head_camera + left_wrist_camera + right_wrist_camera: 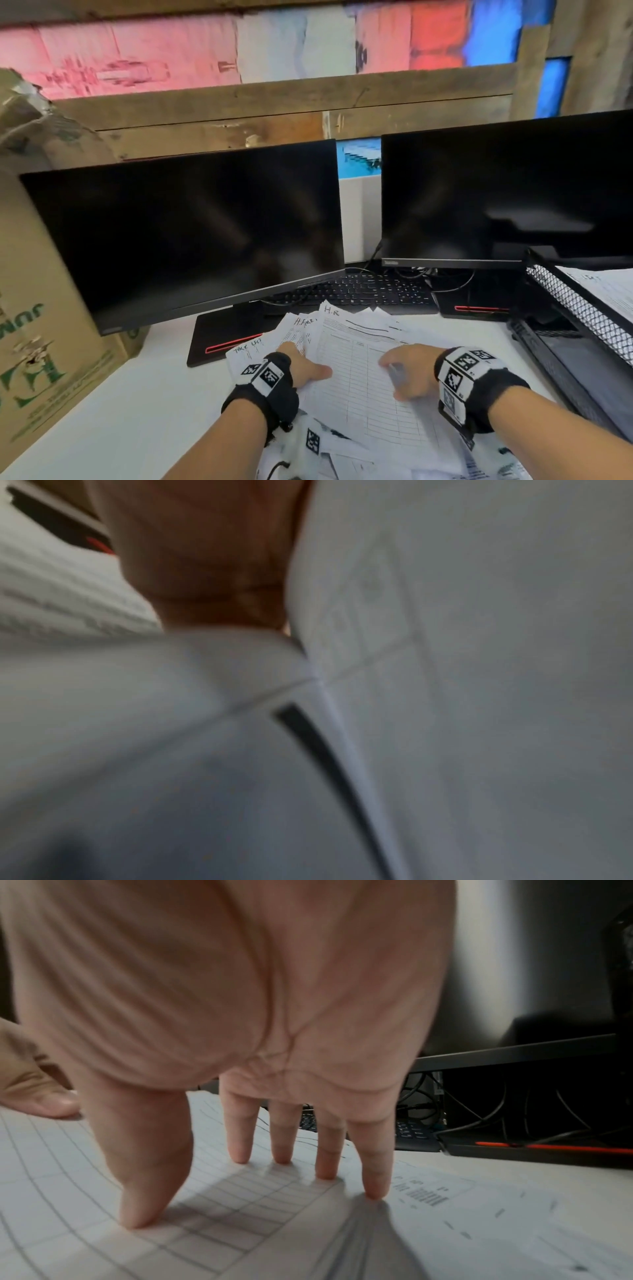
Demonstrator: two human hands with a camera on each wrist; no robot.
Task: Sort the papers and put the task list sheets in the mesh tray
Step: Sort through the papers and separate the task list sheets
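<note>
I see my right hand [412, 371] pressing straight fingertips [375, 1194] on the top sheet [370, 383], long axis toward the monitors [191, 233], my left hand [303, 368] gripping the stack's edge.

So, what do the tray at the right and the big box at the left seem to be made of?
The mesh tray looks like black metal: a fine wire grid in a dark frame, faintly shiny. The box looks like brown corrugated cardboard, matt, with green print and a torn, crumpled top edge.

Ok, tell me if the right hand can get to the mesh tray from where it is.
Probably yes: the right hand rests on the fanned papers, and the mesh tray sits just to its right, nothing between.
</note>
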